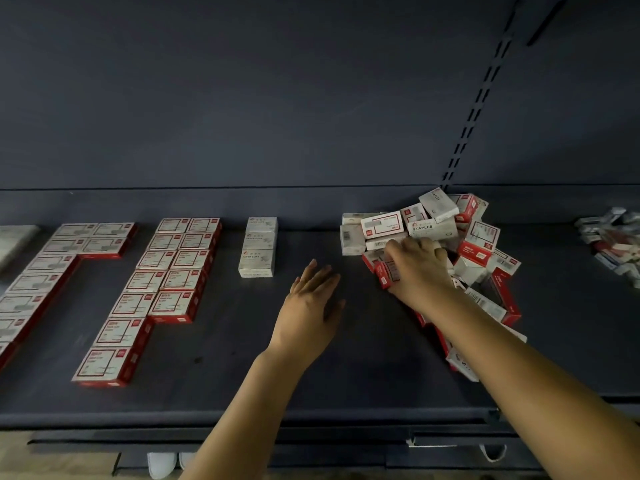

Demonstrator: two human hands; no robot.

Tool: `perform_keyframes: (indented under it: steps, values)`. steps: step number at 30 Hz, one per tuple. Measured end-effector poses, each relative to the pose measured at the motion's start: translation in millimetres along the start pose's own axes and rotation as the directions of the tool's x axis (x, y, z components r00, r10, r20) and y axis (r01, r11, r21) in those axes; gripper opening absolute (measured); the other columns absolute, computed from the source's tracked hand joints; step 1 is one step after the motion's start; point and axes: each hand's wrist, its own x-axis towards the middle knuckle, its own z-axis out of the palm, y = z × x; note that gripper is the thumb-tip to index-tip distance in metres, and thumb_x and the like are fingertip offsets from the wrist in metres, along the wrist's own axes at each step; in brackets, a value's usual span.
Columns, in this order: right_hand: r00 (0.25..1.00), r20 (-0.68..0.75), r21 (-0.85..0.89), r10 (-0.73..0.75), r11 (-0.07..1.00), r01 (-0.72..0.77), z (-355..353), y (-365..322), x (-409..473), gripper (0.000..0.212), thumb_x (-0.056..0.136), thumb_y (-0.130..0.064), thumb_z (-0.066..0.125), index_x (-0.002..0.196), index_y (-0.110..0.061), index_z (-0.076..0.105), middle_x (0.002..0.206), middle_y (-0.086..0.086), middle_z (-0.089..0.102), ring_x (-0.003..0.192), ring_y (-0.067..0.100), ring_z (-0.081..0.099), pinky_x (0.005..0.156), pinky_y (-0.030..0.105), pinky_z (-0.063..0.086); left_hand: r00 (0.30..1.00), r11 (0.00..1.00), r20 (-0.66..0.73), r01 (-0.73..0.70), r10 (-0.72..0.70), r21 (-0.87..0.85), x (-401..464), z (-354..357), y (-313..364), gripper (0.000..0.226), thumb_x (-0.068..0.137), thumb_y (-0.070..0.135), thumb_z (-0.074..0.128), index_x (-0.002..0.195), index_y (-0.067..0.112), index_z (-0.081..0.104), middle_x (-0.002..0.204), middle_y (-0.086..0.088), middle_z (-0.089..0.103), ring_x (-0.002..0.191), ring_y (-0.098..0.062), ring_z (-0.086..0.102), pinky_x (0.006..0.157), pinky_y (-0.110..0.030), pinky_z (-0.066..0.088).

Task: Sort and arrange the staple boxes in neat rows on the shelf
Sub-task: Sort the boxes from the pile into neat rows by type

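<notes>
The right hand is seen lowered onto the near-left edge of a loose heap of staple boxes, its fingers curled down over a small red-and-white box at the heap's edge; whether that box is truly gripped or only covered cannot be told. The left hand is held just above or on the dark shelf, palm down, fingers straight and slightly spread, with nothing in it. It lies between the heap and a short column of grey-white boxes.

The heap is piled toward the back right of the shelf, its boxes tilted and overlapping at many angles; the word STAPLES can be read on one white box. To the left of the grey-white column, red-edged boxes are laid flat in a tidy double column, running from the back wall toward the front edge. Further left, more red-edged boxes are set out in similar rows, partly cut off by the picture's edge. At the far right, a second, blurred pile of small boxes is seen. Below the shelf's front edge, the toes of white shoes are visible.
</notes>
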Motion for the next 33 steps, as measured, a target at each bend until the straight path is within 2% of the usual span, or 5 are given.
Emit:
perform_keyframes:
  steps: [6,13,18,22,33]
  values:
    - [0.979,-0.198,0.372,-0.055,0.92,0.127,-4.8,-3.5,-16.2,0.053,0.075,-0.023,0.074,0.116,-0.013,0.042,0.117,0.005,0.051,0.107,0.021,0.052,0.09,0.038,0.043,0.987,0.94,-0.029,0.14,-0.157,-0.311,3.1,0.8,14.7,0.037,0.091,0.018,0.059,0.127,0.011,0.057,0.128,0.007,0.052,0.128,-0.005,0.04,0.101,-0.008,0.029]
    - [0.888,-0.445,0.514,-0.114,0.78,0.357,-3.0,-17.6,-36.8,0.045,0.068,-0.013,0.081,0.104,-0.005,0.056,0.101,0.01,0.055,0.089,0.02,0.057,0.069,0.021,0.046,0.915,0.412,0.156,0.313,-0.371,-0.856,5.3,-9.5,50.5,0.012,0.088,0.012,0.06,0.099,0.014,0.064,0.084,0.005,0.073,0.081,-0.005,0.068,0.067,-0.013,0.051]
    - [0.844,-0.531,0.553,-0.076,0.723,0.414,-6.2,-20.8,-47.3,0.057,0.064,-0.012,0.084,0.112,-0.001,0.054,0.11,0.012,0.055,0.102,0.02,0.055,0.083,0.015,0.046,0.894,0.306,0.142,0.29,-0.425,-0.907,0.2,-16.4,52.0,0.017,0.083,0.009,0.064,0.1,0.011,0.067,0.095,-0.006,0.073,0.094,-0.019,0.068,0.081,-0.029,0.054]
    - [0.868,-0.494,0.653,-0.043,0.641,0.403,-10.0,-23.9,-55.0,0.059,0.069,-0.016,0.08,0.12,-0.011,0.051,0.115,0.005,0.056,0.104,0.013,0.056,0.084,0.022,0.05,0.881,0.241,0.115,0.248,-0.459,-0.938,-9.7,-23.8,52.5,0.018,0.086,0.009,0.06,0.103,0.009,0.067,0.095,-0.009,0.073,0.093,-0.021,0.068,0.081,-0.028,0.054]
    - [0.886,-0.405,0.735,-0.224,0.497,0.461,-4.7,-75.1,-67.1,0.067,0.073,-0.011,0.076,0.127,-0.03,0.04,0.112,-0.027,0.045,0.104,-0.016,0.046,0.087,0.006,0.04,0.86,0.192,0.042,0.161,-0.508,-0.968,-58.9,-61.3,22.1,0.025,0.075,0.018,0.061,0.098,0.01,0.068,0.093,-0.012,0.073,0.089,-0.022,0.069,0.079,-0.026,0.055]
